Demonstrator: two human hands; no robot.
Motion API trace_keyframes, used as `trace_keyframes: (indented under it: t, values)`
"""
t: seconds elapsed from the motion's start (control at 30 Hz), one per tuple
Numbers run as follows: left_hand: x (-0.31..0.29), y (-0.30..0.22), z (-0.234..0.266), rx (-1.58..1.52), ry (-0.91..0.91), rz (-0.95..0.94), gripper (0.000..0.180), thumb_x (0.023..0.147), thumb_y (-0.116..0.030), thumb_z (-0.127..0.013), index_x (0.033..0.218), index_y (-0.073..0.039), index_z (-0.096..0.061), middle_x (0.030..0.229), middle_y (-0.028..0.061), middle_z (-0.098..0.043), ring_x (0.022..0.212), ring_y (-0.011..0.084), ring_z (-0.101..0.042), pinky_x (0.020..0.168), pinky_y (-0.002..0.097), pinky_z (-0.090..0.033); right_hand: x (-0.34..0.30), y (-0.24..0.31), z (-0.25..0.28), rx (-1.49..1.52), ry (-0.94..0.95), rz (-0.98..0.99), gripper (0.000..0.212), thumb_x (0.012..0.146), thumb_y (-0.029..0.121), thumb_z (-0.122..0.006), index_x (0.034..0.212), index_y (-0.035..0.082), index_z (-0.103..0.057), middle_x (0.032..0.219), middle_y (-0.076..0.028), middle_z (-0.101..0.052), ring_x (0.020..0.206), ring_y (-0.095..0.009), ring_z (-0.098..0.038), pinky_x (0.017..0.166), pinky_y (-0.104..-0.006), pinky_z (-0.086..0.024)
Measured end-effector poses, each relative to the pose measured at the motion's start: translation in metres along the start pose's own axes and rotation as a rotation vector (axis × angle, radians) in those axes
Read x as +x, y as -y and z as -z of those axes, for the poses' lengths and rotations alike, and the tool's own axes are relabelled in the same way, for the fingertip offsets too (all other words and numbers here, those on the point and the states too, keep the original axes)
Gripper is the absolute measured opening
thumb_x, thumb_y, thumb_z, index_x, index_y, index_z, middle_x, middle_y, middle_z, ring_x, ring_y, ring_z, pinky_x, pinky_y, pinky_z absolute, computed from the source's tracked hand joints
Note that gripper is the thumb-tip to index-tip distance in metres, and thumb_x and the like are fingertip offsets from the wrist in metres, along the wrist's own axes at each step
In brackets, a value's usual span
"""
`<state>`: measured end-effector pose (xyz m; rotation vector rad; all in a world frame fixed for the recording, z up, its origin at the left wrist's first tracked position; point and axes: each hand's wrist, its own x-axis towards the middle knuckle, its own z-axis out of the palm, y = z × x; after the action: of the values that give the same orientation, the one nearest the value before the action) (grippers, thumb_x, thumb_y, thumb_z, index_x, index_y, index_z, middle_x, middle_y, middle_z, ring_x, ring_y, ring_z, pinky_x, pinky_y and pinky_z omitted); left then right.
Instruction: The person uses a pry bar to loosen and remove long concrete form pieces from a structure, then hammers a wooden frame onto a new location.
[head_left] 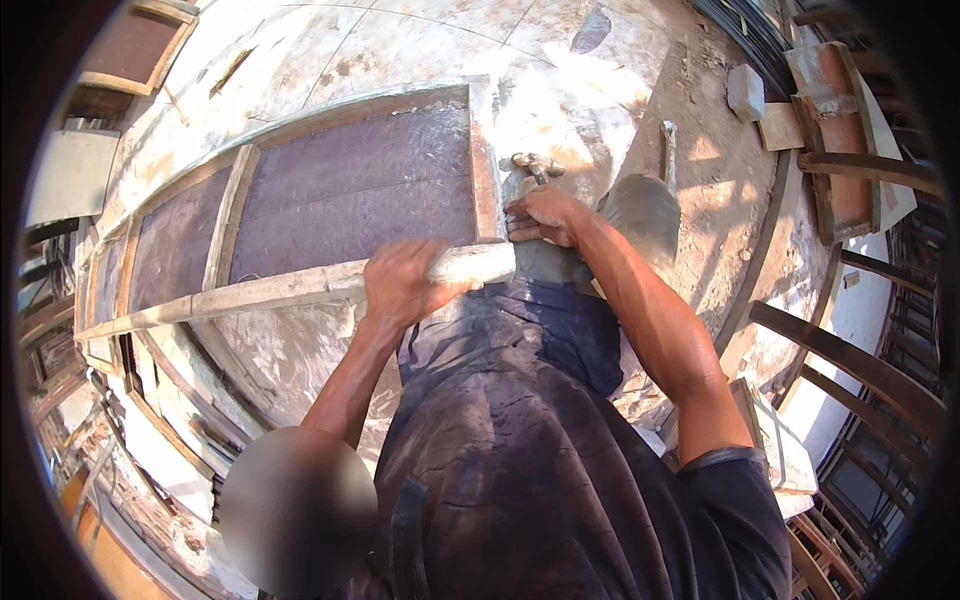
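A long wooden-framed panel (360,185) with dark brown sheets between pale battens lies in front of me, stretching to the left. My left hand (405,278) is closed around its near rail (290,288), close to the right end. At that right end, beside the corner, my right hand (546,216) has its fingers curled. A hammer (538,163) shows its metal head just beyond this hand, and its handle runs down into the grip. Whether the fingertips also pinch something small cannot be seen.
A pale bar (669,150) lies on the dusty floor to the right. Beyond it are a white block (745,93) and a wooden form (838,145). Dark beams (850,350) jut in from the right. Another framed panel (130,45) is at the far left.
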<state>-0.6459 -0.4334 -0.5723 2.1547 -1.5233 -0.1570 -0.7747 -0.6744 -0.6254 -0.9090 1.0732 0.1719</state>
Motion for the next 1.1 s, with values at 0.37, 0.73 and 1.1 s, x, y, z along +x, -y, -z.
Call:
trace_keyframes:
  t: [0.37,0.73,1.1]
  values:
    - [0.0,0.002,-0.014,0.003,0.001,-0.012,0.074,0.063,-0.069,-0.083,0.107,-0.01,-0.076,0.088,0.0092,-0.075,0.079,0.0271,-0.072,0.07,0.0401,-0.053,0.004,-0.034,0.003,-0.197,-0.205,0.383,0.013,0.091,0.002,-0.07,0.101,-0.005,-0.068,0.08,-0.008,-0.067,0.074,-0.016,-0.067,0.067,-0.0272,-0.053]
    - [-0.006,0.008,-0.027,-0.036,-0.085,-0.03,0.068,0.061,-0.063,-0.087,0.103,-0.01,-0.078,0.085,0.0078,-0.074,0.079,0.0277,-0.071,0.071,0.0397,-0.054,-0.012,-0.023,0.023,-0.676,-0.315,0.379,0.032,0.09,0.025,-0.069,0.092,-0.006,-0.07,0.08,-0.021,-0.073,0.084,-0.034,-0.075,0.079,-0.0438,-0.056]
    - [-0.01,0.009,-0.025,0.013,-0.043,-0.019,0.069,0.063,-0.063,-0.087,0.105,-0.01,-0.076,0.088,0.0063,-0.074,0.08,0.0259,-0.071,0.073,0.0392,-0.053,-0.01,-0.023,0.009,-1.116,-0.25,0.701,0.042,0.098,0.035,-0.064,0.086,-0.004,-0.069,0.081,-0.022,-0.071,0.082,-0.038,-0.071,0.076,-0.0487,-0.054]
